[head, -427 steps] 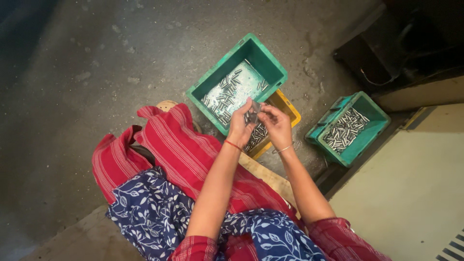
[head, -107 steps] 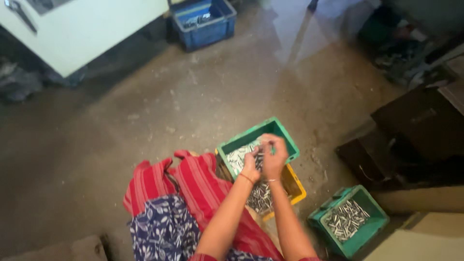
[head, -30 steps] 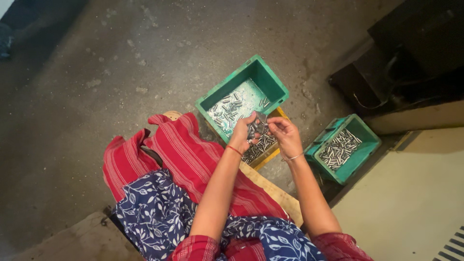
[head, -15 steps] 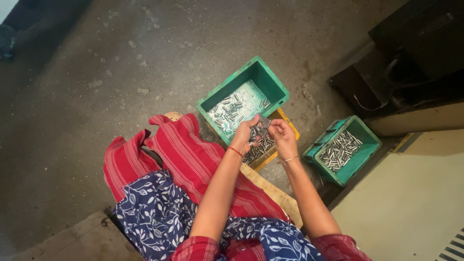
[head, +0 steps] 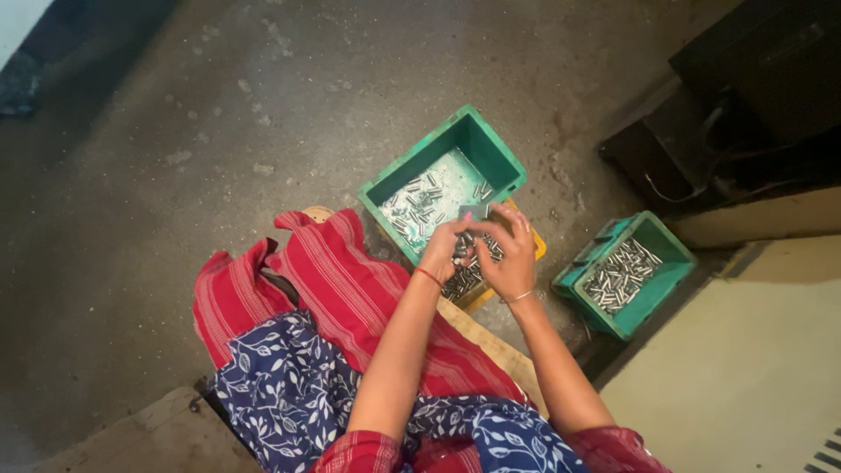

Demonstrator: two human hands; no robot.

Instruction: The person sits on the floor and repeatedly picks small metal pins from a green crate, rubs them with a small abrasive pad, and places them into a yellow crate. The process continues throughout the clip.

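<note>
Rough grey concrete floor [head: 219,114]. Two green crates [head: 491,144] [head: 666,263], one yellow crate [head: 536,245]. Left hand [head: 447,250] and right hand [head: 508,254] pinch small metal pins [head: 469,241].

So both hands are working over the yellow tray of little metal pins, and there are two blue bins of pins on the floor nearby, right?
Not quite: the head view shows the two bins are green, not blue, one just beyond the hands and one off to the right. The left hand and right hand do work over the yellow tray of pins.

Grey concrete floor [head: 219,114], black equipment with cables [head: 745,105] at 2 o'clock, pale panel [head: 753,385] at 4 o'clock, red striped cloth [head: 333,289] centre.
</note>
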